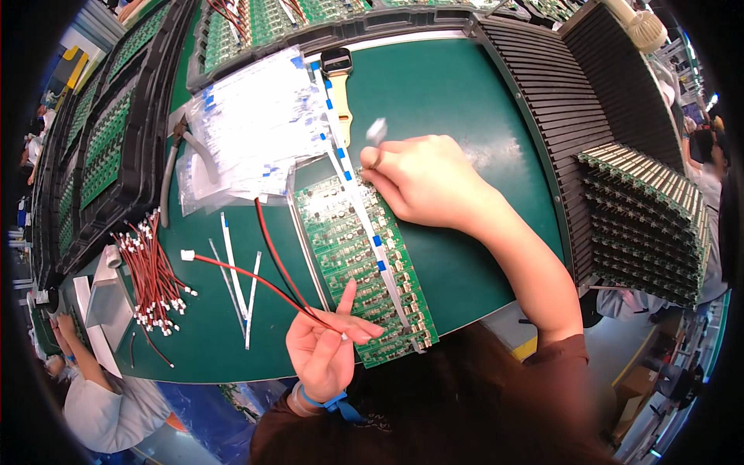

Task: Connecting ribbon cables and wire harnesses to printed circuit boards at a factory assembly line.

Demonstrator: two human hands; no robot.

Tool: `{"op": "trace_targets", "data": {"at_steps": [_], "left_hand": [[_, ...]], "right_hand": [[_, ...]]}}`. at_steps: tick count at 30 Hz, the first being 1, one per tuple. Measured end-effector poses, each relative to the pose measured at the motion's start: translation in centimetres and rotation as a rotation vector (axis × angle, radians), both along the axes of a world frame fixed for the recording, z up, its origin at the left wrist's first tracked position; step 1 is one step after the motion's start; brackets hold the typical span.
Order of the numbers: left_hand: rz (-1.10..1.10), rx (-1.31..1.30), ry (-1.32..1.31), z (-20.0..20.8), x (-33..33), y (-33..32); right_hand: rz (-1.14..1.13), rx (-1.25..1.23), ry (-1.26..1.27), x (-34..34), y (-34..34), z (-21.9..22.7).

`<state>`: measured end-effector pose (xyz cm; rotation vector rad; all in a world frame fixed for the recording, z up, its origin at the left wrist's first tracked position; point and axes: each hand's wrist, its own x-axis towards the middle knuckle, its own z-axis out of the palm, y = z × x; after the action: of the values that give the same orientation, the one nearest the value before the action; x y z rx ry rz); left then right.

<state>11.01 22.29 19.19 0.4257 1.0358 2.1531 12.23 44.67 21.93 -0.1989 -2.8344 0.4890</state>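
Left hand [324, 353] lightly pinches red-and-black cable [246, 273]; right hand [426, 182], fingers curled, contents unclear, is at circuit-board panel's [333, 256] far edge; apparently cable fitting, next requiring white-connector [187, 255] alignment.

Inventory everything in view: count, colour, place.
Table: one, green, centre
Circuit board panel: one, green, central table
Blue-marked strip: one, whitish, across panel
Blurred piece: one, white, above panel
Cable: at least one, red and black, lower centre
Cable bundle: many cables, red and black, table's left
Loose strips: three, whitish, right of bundle
Plastic bag: at least one, clear, upper left
Pliers: one, dark, beside bag
Watch: one, yellow strap, beside bag
Trays: several, black, left and top
Slotted rack: one, black, right
Stacked boards: several, green, right
Co-worker: at least one, pale clothing, lower left
Left hand: one, cable in grip
Right hand: one, at blurred piece
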Motion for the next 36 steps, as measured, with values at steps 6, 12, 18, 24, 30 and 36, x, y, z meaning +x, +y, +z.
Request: {"op": "trace_targets", "data": {"at_steps": [6, 12, 18, 24, 30, 36], "left_hand": [[0.000, -0.009, 0.003, 0.2, -0.1, 0.0], [-0.022, 0.000, 0.010, 0.6, -0.2, 0.4], [0.031, 0.025, 0.065, 0.6, -0.7, 0.3], [0.114, -0.044, 0.107, 2.9, -1.4, 0.2], [0.097, -0.253, 0.397, 4.9, -1.9, 1.7], [0.182, -0.260, 0.553, 4.7, -1.9, 2.2]], "right_hand": [[0.077, 0.142, -0.092, -1.0, -0.4, 1.0], [0.046, 0.157, -0.163, -1.3, -0.5, 1.4], [-0.016, 0.213, -0.160, -1.4, -1.5, 0.9], [-0.131, -0.355, 0.338, 0.9, -1.6, 4.7], [0.291, -0.758, 0.203, 2.3, -4.5, 5.3], [0.179, -0.966, 0.169, 2.5, -5.0, 5.2]]}}
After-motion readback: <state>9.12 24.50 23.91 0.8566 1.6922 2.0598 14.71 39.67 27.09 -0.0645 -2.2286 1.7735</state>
